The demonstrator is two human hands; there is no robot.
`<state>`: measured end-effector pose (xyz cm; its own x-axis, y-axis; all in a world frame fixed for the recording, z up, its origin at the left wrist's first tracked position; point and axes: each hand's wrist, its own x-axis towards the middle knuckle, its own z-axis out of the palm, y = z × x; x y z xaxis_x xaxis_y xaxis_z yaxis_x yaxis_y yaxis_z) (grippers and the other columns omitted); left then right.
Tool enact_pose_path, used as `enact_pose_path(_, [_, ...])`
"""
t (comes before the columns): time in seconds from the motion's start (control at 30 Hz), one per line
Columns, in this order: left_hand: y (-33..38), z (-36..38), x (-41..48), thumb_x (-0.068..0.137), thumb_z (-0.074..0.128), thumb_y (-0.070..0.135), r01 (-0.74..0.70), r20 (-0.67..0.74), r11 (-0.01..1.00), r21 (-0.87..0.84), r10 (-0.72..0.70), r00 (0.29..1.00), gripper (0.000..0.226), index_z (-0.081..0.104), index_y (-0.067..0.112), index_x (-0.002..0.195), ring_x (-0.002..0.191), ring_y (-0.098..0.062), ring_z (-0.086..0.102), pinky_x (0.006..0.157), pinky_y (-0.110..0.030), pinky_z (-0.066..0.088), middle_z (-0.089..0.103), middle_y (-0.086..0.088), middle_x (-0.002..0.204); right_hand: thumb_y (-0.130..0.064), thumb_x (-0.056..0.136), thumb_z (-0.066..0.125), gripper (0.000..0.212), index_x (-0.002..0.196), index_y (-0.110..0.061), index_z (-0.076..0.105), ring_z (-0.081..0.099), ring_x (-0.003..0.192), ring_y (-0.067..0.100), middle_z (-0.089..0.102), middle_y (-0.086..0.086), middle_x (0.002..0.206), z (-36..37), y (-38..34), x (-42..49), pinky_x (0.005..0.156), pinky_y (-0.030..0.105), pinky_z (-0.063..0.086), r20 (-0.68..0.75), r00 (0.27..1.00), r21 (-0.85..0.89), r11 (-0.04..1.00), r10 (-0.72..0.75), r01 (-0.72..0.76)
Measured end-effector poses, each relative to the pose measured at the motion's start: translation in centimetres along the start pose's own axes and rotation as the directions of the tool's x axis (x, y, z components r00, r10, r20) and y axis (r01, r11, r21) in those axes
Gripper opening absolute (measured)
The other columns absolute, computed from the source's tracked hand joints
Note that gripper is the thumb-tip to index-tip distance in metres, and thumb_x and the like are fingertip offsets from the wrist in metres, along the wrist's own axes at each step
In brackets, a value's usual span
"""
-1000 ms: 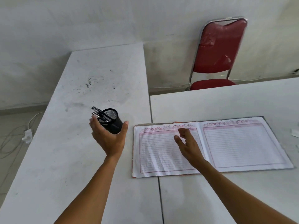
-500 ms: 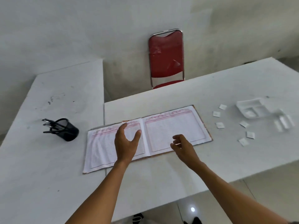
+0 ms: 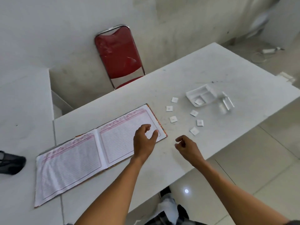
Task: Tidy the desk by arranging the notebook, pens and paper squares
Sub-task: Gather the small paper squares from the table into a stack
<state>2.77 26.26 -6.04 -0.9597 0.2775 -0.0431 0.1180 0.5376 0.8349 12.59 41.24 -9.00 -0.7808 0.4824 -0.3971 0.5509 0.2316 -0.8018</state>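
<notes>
White desk top [image 3: 203, 75]: bare, lightly marked, a second white table [image 3: 24, 111] abutting its left edge.

Open lined notebook with pink-bordered pages and orange cover edge [image 3: 78, 159]: lies flat, straddling the seam between the two surfaces, near the front edge.

Small white paper squares [image 3: 173, 119]: six, loosely scattered toward the right end of the desk, apart from one another, just right of the notebook.

White compartmented plastic tray [image 3: 201, 95]: near the right far edge, one paper square in it; clear plastic piece [image 3: 225, 103] just beside it.

Black mesh pen holder [image 3: 11, 163]: at the left frame edge on the second table, partly cut off.

Left hand [image 3: 144, 142]: over the notebook's right page, fingers apart and curved, holding nothing.

Right hand [image 3: 186, 147]: over bare desk near the front edge, fingers loosely curled, empty.

Red padded metal-framed chair [image 3: 118, 57]: behind the desk's far edge.
</notes>
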Motion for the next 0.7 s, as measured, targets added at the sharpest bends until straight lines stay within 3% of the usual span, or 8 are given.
enact_pose_path(0.17, [0.9,5.3,1.7,0.085,0.064,0.032,0.012,0.153,1.0,0.002,-0.012,0.988,0.03,0.056,0.017,0.111,0.1,-0.014,0.055,0.087,-0.029,0.05,0.057,0.005,0.102,-0.018,0.087,0.059,0.009,0.096,-0.017,0.058,0.048,0.064,0.015,0.048,-0.003,0.069,-3.1,2.0,1.3,0.055,0.022,0.04,-0.071,0.993,0.027,0.996,0.091,-0.089])
enact_pose_path(0.4, [3.6,11.6,4.7,0.087,0.063,0.031,-0.045,0.343,0.999,0.012,0.038,0.939,0.033,0.056,0.017,0.115,0.102,-0.01,0.054,0.089,-0.026,0.049,0.061,0.001,0.114,-0.019,0.088,0.058,0.012,0.1,-0.015,0.06,0.049,0.067,0.013,0.05,-0.003,0.072,-9.1,3.2,4.2,0.057,0.022,0.041,-0.223,0.964,0.025,0.989,0.144,-0.143])
enact_pose_path(0.57, [5.1,15.5,7.0,0.083,0.066,0.035,-0.114,0.42,0.991,0.075,0.073,0.904,0.036,0.056,0.019,0.113,0.106,-0.017,0.056,0.093,-0.035,0.051,0.063,-0.002,0.113,-0.021,0.088,0.059,0.013,0.1,-0.015,0.06,0.052,0.071,0.014,0.057,0.002,0.085,-13.3,3.9,7.0,0.058,0.022,0.043,-0.254,0.952,0.049,0.985,0.173,-0.166])
enact_pose_path(0.7, [7.0,18.6,10.2,0.078,0.07,0.037,-0.21,0.416,0.963,0.171,0.123,0.901,0.042,0.057,0.017,0.114,0.108,-0.022,0.054,0.093,-0.042,0.048,0.062,-0.005,0.112,-0.02,0.087,0.06,0.016,0.102,-0.014,0.06,0.051,0.067,0.013,0.055,0.001,0.081,-17.2,4.6,10.7,0.056,0.022,0.042,-0.292,0.939,0.066,0.983,0.182,-0.17])
